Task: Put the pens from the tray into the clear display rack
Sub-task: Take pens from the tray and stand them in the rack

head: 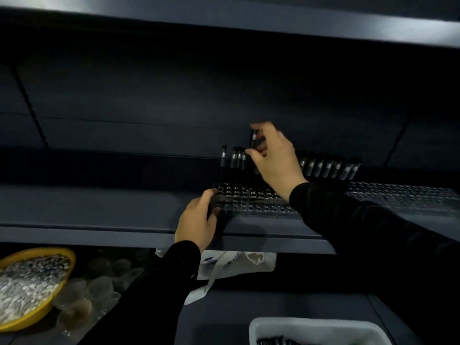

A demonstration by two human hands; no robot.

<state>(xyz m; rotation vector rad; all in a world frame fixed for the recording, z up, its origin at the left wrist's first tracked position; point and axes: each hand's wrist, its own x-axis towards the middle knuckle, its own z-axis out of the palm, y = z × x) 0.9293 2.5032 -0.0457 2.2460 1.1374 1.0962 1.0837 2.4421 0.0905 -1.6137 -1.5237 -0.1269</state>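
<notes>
nearest, i see a white tray [258, 327] cut off by the bottom edge, with only a few dark pens [276, 341] showing inside. to the left sits a yellow bowl [63, 282] of pale bits, with clear cups [99, 287] beside it, blurred and hard to count. above them, my left hand [195, 220] grips the near left corner of the clear display rack [249, 197] on the dark shelf [99, 232]. farther in, my right hand [273, 160] pinches one upright pen [254, 139] between thumb and fingers above the rack. standing pens [234, 158] flank it; my hand hides the middle of the row.
</notes>
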